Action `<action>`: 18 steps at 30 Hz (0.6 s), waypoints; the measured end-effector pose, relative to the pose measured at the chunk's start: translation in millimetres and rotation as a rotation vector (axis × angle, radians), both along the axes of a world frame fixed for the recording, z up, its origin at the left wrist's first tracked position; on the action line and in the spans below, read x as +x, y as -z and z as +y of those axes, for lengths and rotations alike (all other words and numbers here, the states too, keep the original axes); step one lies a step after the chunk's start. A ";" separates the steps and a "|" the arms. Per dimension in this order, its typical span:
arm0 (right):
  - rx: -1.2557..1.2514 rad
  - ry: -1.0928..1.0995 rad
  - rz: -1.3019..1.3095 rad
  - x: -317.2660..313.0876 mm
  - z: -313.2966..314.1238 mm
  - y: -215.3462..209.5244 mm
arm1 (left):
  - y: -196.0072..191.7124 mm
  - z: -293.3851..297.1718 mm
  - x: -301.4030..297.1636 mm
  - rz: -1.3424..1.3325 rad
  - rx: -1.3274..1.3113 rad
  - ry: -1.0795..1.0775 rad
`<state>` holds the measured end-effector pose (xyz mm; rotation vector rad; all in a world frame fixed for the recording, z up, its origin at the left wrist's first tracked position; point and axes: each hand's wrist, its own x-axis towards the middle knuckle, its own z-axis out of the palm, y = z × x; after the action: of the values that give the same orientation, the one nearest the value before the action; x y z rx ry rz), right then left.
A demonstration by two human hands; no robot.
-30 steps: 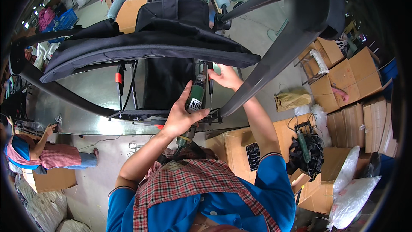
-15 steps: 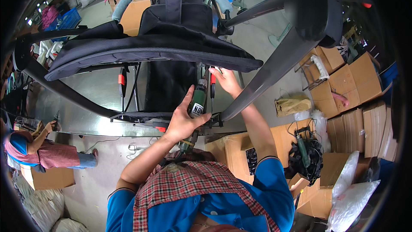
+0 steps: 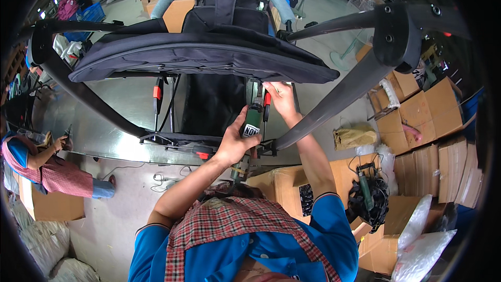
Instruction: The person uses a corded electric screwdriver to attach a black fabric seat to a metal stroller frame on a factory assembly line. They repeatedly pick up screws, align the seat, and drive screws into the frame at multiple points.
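1. Grey concrete floor of a workshop spreads beneath everything, with a shiny metal workbench off to the left of the hands and open cardboard boxes stacked well to their right.
2. Directly above both hands stands a baby stroller, upside down or tilted toward the camera: dark navy fabric seat and canopy, black tubular frame, a pale blue padded handle bar arching at the top, and small red catches on the frame.
3. One thick black frame leg runs diagonally just to the right of the right hand, ending in a round hub joint higher up.
4. The left hand is wrapped firmly around a green powered screwdriver, fingers curled tight about its body; the tool points upward, its tip at the stroller frame just beside the right hand.
5. A cord trails down from the tool's lower end, below the left hand.
6. The right hand is pinched narrowly at the frame next to a red catch, fingertips closed on a small part near the driver's tip; what it grips is too small to tell.
7. Far to the left of the hands, another person in a checked apron crouches by a box.
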<state>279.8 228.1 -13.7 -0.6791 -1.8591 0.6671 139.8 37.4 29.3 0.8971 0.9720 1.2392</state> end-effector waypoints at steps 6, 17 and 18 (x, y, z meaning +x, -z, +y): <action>0.023 0.000 0.013 -0.4 -1.0 -2.0 | -1.0 1.3 -0.1 -0.070 0.007 0.011; -0.008 -0.020 -0.133 12.1 9.7 5.9 | 47.7 14.3 -2.3 0.270 0.398 -0.181; 0.029 -0.015 -0.201 19.8 13.2 11.6 | 40.6 9.3 -13.5 0.324 0.380 -0.136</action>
<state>299.6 241.3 -25.3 -0.7358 -2.0562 0.5986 126.3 46.7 -11.2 1.3799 1.0836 1.4505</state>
